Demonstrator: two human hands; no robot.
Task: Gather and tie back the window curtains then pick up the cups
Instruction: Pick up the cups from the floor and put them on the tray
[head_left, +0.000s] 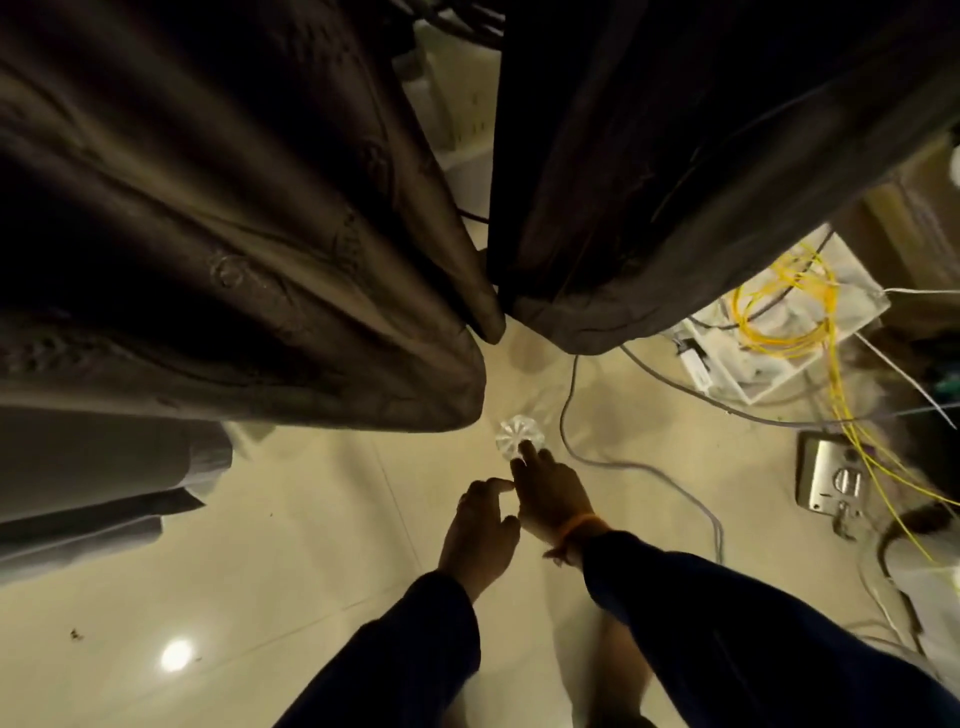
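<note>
Two dark patterned curtains hang to the tiled floor: the left curtain (234, 249) and the right curtain (675, 182), with a narrow gap between them. A clear glass cup (514, 436) lies on its side on the floor just below the curtain hems, its ribbed base facing me. A second clear cup (527, 351) seems to lie beyond it, hard to make out. My right hand (550, 493) reaches down, and its fingertips touch the near cup's base. My left hand (480, 525) hovers beside it with fingers loosely curled, holding nothing.
A grey cable (644, 467) snakes across the floor right of the cups. Yellow cables (795, 312) spill over a white box at the right, near a metal floor socket (831, 480). A white basket (457, 114) stands behind the curtain gap. Grey furniture (93, 467) sits at left.
</note>
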